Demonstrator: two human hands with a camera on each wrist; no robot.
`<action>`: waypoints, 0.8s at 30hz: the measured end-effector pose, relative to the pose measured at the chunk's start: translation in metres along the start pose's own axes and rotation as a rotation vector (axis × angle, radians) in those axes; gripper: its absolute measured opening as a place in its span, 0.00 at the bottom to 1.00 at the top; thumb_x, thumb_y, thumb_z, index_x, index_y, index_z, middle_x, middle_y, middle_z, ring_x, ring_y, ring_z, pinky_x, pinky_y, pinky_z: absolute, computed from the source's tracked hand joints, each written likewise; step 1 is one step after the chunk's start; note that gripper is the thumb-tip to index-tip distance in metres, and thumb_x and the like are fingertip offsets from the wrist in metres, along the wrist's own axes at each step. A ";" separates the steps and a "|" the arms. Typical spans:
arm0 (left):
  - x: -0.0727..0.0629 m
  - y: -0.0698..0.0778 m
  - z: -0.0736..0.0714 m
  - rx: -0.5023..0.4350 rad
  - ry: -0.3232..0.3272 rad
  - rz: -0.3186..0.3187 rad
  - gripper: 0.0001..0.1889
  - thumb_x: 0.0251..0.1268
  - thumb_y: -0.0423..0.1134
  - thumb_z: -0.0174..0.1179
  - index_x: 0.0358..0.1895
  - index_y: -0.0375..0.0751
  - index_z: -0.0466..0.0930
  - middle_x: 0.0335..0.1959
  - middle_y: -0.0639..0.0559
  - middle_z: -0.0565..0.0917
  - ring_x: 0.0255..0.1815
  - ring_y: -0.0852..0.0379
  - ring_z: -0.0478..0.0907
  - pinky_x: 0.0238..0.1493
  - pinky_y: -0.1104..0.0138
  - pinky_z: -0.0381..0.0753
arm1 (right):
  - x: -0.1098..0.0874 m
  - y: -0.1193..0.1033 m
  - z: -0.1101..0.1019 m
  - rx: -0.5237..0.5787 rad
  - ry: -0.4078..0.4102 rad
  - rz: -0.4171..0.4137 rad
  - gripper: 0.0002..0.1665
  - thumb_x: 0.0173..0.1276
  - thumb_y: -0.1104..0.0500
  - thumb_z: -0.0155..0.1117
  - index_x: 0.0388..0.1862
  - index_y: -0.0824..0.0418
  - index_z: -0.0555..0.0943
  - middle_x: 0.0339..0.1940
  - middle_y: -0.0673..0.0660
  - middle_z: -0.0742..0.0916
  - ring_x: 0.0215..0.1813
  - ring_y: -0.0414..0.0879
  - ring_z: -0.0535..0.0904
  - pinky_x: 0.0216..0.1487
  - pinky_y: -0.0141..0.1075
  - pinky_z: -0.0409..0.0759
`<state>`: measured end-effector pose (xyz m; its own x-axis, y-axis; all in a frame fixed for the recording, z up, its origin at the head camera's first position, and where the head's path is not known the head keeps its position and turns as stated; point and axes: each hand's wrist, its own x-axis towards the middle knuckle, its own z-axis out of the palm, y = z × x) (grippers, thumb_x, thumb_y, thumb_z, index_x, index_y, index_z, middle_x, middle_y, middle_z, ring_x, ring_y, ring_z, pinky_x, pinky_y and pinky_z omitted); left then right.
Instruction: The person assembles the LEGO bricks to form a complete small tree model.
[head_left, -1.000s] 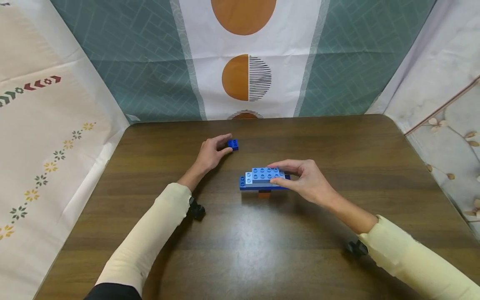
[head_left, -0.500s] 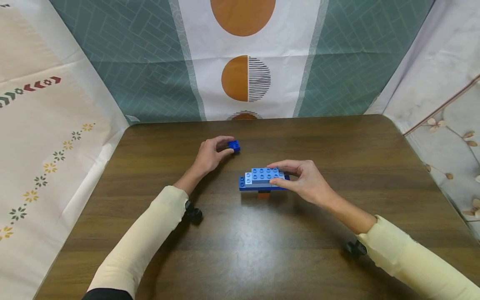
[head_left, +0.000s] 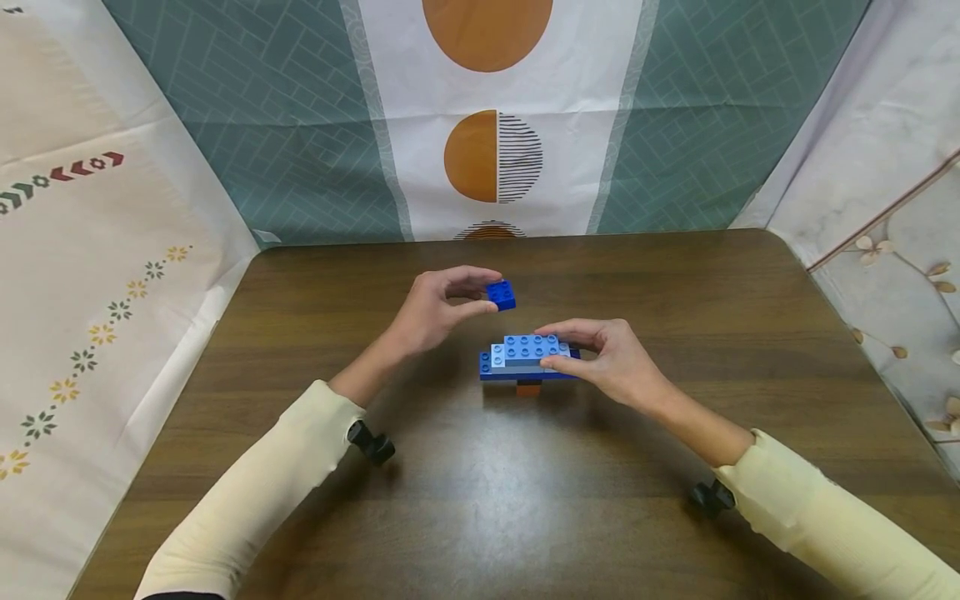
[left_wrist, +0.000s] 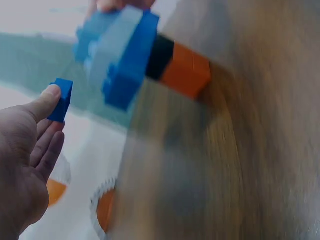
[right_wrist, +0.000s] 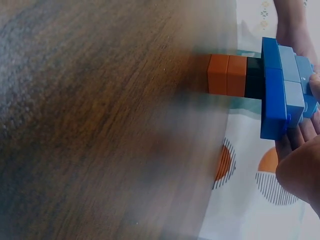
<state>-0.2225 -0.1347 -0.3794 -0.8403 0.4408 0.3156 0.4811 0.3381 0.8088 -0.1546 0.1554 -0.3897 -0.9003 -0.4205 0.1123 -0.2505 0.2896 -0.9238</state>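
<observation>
My left hand (head_left: 442, 308) pinches a small dark blue building brick (head_left: 501, 294) between thumb and fingers, raised behind the brick stack. In the left wrist view that brick (left_wrist: 62, 100) shows at the thumb tip. My right hand (head_left: 611, 358) grips the upper layers of the brick stack (head_left: 525, 352) from its right side, thumb in front and fingers behind. The stack widens from a narrow base of orange bricks (right_wrist: 227, 75) through a dark brick (right_wrist: 254, 77) to a wide blue layer (right_wrist: 272, 102), with lighter blue bricks on top. It stands upright.
The brown wooden table (head_left: 465, 517) lies under both arms. A patterned cloth (head_left: 300, 117) hangs behind its far edge, and pale cloths hang at the left (head_left: 90, 333) and right (head_left: 885, 192). A black wrist camera (head_left: 371, 442) sits below the left wrist.
My left hand has lifted the small blue brick off the table and brought it to the right, toward the stack. The right hand and the stack have stayed in place.
</observation>
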 end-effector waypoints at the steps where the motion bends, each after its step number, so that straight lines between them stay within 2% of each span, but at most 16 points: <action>1: -0.001 0.006 0.001 -0.008 -0.012 0.023 0.21 0.68 0.36 0.75 0.62 0.40 0.86 0.58 0.48 0.89 0.54 0.49 0.88 0.61 0.53 0.85 | 0.000 0.000 0.000 0.000 0.001 0.000 0.22 0.69 0.58 0.79 0.61 0.56 0.89 0.59 0.55 0.90 0.55 0.51 0.88 0.52 0.37 0.88; 5: -0.005 0.023 0.006 -0.024 -0.053 0.083 0.21 0.66 0.36 0.76 0.61 0.40 0.87 0.58 0.51 0.89 0.53 0.54 0.88 0.60 0.59 0.86 | 0.000 0.000 0.000 0.006 -0.001 -0.001 0.22 0.69 0.58 0.79 0.61 0.58 0.88 0.60 0.56 0.89 0.58 0.52 0.88 0.54 0.37 0.88; 9: -0.010 0.033 0.012 -0.059 -0.097 0.122 0.22 0.64 0.34 0.77 0.61 0.40 0.87 0.56 0.52 0.90 0.53 0.57 0.87 0.59 0.62 0.85 | 0.000 -0.001 0.000 0.019 -0.001 0.005 0.23 0.69 0.59 0.79 0.61 0.62 0.87 0.60 0.58 0.89 0.59 0.54 0.88 0.53 0.37 0.88; 14: -0.015 0.038 0.018 -0.076 -0.146 0.152 0.21 0.64 0.33 0.77 0.60 0.39 0.87 0.55 0.52 0.90 0.53 0.59 0.87 0.59 0.62 0.85 | 0.001 -0.002 -0.001 0.024 -0.005 -0.001 0.24 0.69 0.59 0.79 0.62 0.64 0.86 0.59 0.59 0.90 0.59 0.54 0.88 0.51 0.38 0.88; 24: -0.020 0.040 0.021 -0.033 -0.165 0.147 0.21 0.64 0.35 0.77 0.61 0.40 0.87 0.55 0.54 0.90 0.53 0.61 0.87 0.60 0.64 0.85 | 0.000 -0.002 -0.001 0.039 -0.011 -0.001 0.23 0.70 0.59 0.78 0.62 0.64 0.86 0.58 0.60 0.90 0.57 0.54 0.89 0.50 0.38 0.89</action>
<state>-0.1813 -0.1126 -0.3637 -0.7078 0.6147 0.3481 0.5848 0.2334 0.7769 -0.1541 0.1553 -0.3873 -0.8959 -0.4305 0.1093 -0.2371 0.2555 -0.9373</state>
